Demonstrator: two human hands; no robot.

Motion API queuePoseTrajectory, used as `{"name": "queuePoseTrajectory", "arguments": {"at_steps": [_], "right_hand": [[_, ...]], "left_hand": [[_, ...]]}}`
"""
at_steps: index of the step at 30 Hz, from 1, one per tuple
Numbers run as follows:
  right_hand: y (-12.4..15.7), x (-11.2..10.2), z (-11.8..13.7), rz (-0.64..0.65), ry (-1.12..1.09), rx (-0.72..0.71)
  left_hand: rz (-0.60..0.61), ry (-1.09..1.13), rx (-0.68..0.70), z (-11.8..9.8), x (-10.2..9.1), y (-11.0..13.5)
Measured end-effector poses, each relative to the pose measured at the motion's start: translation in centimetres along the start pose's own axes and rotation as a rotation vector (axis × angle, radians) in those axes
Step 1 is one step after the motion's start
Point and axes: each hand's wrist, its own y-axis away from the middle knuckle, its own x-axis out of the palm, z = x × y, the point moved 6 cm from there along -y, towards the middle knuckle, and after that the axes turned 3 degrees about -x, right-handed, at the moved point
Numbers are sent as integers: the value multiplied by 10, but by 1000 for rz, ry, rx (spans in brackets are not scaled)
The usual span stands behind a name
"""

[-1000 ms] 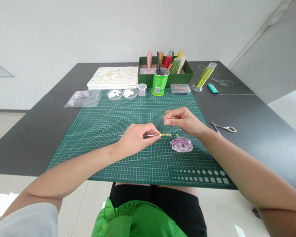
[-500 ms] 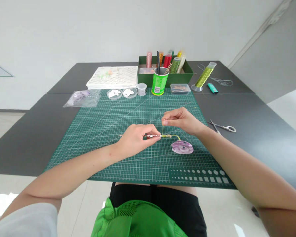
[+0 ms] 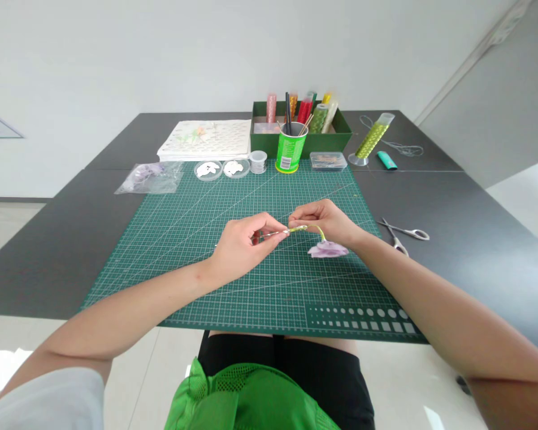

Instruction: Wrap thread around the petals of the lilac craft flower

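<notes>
My left hand [image 3: 240, 246] is closed in a pinch on the thin stem [image 3: 298, 229] of an artificial flower, above the green cutting mat [image 3: 197, 203]. The stem's silvery part runs back under my left fingers, and its green-wrapped part points right. From its bent end hangs the pale purple flower [image 3: 328, 249], seen from the side. My right hand [image 3: 329, 220] is closed just behind the wrapped part, its fingertips pinched together close to my left fingertips. The fine yellow-green thread in my right fingers is too thin to make out clearly now.
Scissors [image 3: 401, 232] lie right of the mat, partly behind my right forearm. At the back stand a green can [image 3: 287, 156] with sticks, a green box [image 3: 256, 143] of thread spools, a yellow-green spool [image 3: 372, 138] and white dishes [image 3: 208, 171]. A plastic bag [image 3: 150, 178] lies left.
My right hand has come down and left to the stem, shortening the stretch of thread. My left hand has lifted the stem slightly, and the flower has tipped from face-up to side-on.
</notes>
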Motion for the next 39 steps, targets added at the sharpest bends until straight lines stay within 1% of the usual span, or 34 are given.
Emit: {"name": "queuePoseTrajectory", "arguments": {"at_steps": [5,8,11,13,16,18,20,24,26,28,31,34,36,39], "right_hand": [[1,0,4,-99,136,-121],[4,4,8,-110,210,-151],[8,6,14,-130,273,-191],[10,9,18,-120,315,-223],[12,16,23,-53,382,-263],[13,20,23,-3,408,-256],[13,22,22,39,409,-211],[12,21,18,111,395,-117],[13,21,19,158,413,-112],[13,20,22,185,472,-144],[16,18,33,166,582,-232],[19,15,45,109,595,-282],[20,13,49,79,530,-250],[19,10,46,61,333,-145]], "left_hand": [[-82,245,-146,21,-8,-11],[-115,272,-254,38,-11,-18],[-117,277,-297,49,-11,-23],[-119,286,-307,52,-11,-25],[-114,272,-331,56,-11,-26],[-113,236,-331,58,-12,-27],[-131,157,-293,59,-14,-28],[-181,-115,-174,59,-18,-29],[-142,-216,-144,60,-15,-29],[-79,-303,-118,61,-9,-29],[1,-432,-71,60,-3,-28],[63,-545,-1,56,3,-25],[103,-596,75,52,7,-21],[158,-624,192,42,14,-14]]}}
